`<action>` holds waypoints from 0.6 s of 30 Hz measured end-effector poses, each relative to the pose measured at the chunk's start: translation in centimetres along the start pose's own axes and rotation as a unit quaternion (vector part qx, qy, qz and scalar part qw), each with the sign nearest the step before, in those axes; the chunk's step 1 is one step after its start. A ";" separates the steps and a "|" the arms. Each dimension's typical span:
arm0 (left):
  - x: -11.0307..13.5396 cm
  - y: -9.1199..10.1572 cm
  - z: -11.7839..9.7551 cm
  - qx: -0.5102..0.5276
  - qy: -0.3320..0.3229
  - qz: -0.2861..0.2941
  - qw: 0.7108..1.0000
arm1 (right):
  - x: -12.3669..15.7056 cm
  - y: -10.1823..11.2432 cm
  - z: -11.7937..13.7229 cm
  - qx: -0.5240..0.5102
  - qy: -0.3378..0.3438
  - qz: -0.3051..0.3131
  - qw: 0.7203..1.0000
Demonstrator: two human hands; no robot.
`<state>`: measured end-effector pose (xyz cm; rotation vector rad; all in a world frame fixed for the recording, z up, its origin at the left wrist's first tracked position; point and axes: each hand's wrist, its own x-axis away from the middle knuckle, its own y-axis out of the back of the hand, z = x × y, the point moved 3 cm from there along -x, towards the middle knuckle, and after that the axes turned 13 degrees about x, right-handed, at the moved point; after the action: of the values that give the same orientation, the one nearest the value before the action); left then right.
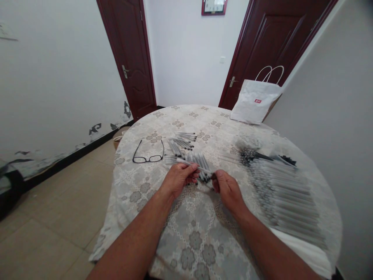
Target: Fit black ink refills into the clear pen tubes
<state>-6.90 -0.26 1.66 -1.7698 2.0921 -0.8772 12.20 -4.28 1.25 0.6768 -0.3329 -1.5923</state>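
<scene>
On your table (198,116), a big pile of tubes (291,198) lies to the right, a small heap (198,158) lies in the middle, and your left grip (184,174) and right grip (226,187) both pinch one thin tube (204,168) just over that heap.

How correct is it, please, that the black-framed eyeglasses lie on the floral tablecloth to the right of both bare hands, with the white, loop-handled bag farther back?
Only the side is wrong: the head view shows the black-framed eyeglasses lying left of both the left hand and the right hand; the rest holds.
</scene>
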 end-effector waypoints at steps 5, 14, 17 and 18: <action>0.1 0.0 -0.2 -0.006 0.002 -0.003 1.000 | -0.1 0.0 0.4 0.020 0.015 -0.011 1.000; -0.1 0.1 -0.2 -0.030 -0.007 -0.004 1.000 | -0.4 -0.2 0.2 -0.007 0.006 0.002 1.000; -0.1 0.2 -0.3 -0.034 -0.009 -0.004 0.999 | -0.5 -0.2 0.3 -0.004 0.011 0.002 1.000; -0.1 0.2 -0.3 -0.033 -0.010 -0.006 0.999 | -0.5 -0.2 0.3 -0.019 0.009 -0.007 1.000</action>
<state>-7.21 -0.09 1.74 -1.8182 2.1223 -0.7993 11.88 -3.86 1.50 0.6655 -0.2836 -1.6011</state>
